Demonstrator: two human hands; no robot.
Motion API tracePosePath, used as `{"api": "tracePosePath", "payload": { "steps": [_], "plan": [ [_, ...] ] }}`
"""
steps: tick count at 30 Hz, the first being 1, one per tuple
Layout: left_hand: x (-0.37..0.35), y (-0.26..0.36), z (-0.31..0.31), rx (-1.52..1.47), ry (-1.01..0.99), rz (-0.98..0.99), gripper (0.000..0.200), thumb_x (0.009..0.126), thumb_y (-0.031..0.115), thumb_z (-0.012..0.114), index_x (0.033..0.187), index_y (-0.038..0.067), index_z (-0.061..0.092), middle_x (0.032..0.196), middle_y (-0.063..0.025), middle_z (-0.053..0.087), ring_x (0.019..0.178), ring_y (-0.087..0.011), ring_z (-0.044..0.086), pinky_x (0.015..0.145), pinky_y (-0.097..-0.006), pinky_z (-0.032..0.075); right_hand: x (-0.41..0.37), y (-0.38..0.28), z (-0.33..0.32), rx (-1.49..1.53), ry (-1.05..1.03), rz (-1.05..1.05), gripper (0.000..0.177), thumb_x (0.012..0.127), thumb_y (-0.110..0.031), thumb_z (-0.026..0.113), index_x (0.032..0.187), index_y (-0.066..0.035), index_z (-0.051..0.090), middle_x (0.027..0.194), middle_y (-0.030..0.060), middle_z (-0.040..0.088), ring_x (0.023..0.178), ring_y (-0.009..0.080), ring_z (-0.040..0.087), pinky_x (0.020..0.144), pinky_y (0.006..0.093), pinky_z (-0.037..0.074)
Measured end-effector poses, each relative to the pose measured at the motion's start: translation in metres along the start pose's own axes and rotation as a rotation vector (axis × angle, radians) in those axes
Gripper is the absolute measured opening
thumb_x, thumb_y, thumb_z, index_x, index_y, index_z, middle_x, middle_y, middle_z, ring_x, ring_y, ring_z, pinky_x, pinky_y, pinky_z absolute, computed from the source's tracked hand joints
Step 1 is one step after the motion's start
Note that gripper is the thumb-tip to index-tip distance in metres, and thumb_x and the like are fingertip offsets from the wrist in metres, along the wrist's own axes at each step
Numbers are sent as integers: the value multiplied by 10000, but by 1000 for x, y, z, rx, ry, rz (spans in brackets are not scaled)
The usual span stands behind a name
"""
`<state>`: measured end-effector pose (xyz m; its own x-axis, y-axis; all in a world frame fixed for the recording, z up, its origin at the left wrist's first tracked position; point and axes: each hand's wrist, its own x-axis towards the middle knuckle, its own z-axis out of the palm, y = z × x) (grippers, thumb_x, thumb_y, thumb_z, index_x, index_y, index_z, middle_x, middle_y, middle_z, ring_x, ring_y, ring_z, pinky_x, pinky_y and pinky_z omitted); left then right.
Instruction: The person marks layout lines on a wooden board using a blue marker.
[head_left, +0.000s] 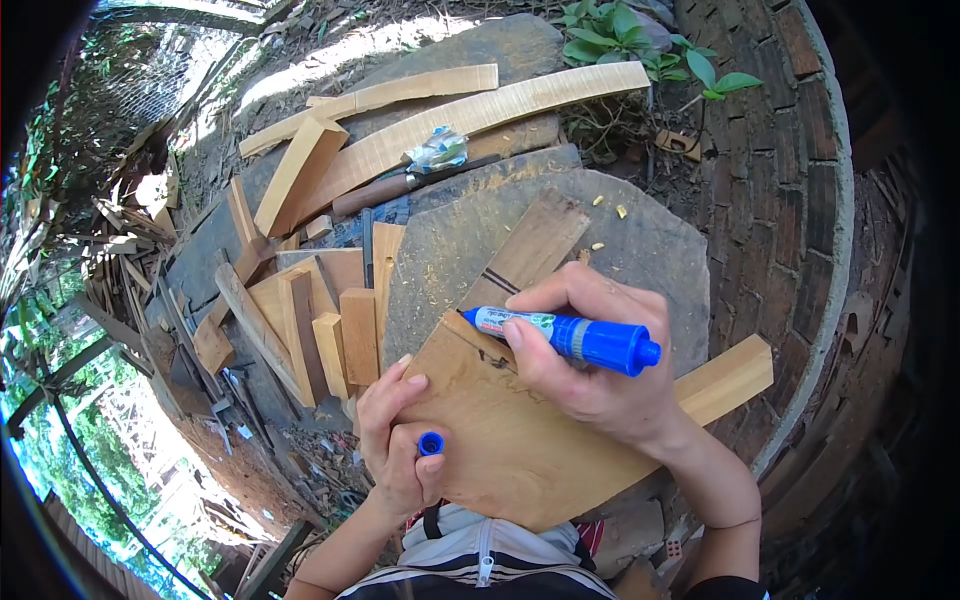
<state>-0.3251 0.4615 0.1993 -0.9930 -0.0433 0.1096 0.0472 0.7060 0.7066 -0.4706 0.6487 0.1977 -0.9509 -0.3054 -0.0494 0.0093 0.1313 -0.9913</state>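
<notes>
A blue marker [600, 343] is gripped in my right hand [610, 370], its tip down at the far corner of a flat wooden board [530, 450]. Dark marks show on the board near that tip. My left hand [400, 430] grips the board's left edge and pinches the blue marker cap [431, 444] between curled fingers, hollow end up. Beyond the board lies a wooden strip [535, 245] with dark lines across it, partly hidden by my right hand. Under the board, another wood bar [728, 378] sticks out to the right.
A grey stump top [650, 250] with wood chips supports the work. Curved wood strips [560, 92], a dark-handled tool [372, 196], crumpled foil [438, 150] and several wood blocks [358, 335] lie beyond and left. A brick edging [790, 170] runs along the right.
</notes>
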Motion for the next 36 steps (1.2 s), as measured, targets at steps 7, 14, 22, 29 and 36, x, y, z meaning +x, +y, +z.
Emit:
{"api": "tracePosePath", "payload": {
  "steps": [7,14,22,29,36],
  "plan": [
    [7,4,-2,97,-41,58,511,1011,439,430,745,28,573,1292,-227,565,1169,-412,555,932,-476,427,4,0,-1,90,-23,179,135,797,-112,734,762,-33,630,671,61,662,558,105,618,517,271,470],
    [8,5,-1,105,-41,49,515,1009,453,429,748,33,572,1290,-222,566,1177,-410,546,933,-464,423,1,0,-5,64,-23,153,121,791,-105,736,768,-33,642,662,56,662,547,100,617,515,264,467],
    [9,6,-1,120,-49,53,517,1006,455,435,739,34,568,1292,-217,564,1171,-408,548,928,-459,421,-9,-7,-24,-4,-60,219,100,780,-84,725,761,-26,645,670,59,674,564,107,634,527,259,475],
    [7,4,1,123,-40,73,516,1004,450,443,731,27,558,1294,-225,560,1172,-412,548,928,-460,422,-8,-12,-23,219,82,362,86,789,-69,702,757,-17,642,671,54,680,572,96,630,536,249,470],
    [11,4,2,116,-27,100,475,995,384,476,710,7,526,1302,-238,555,1174,-425,544,955,-468,418,-14,-10,-22,-5,-16,178,107,812,-106,710,773,-29,649,657,37,661,558,82,604,518,245,452]
  ]
}}
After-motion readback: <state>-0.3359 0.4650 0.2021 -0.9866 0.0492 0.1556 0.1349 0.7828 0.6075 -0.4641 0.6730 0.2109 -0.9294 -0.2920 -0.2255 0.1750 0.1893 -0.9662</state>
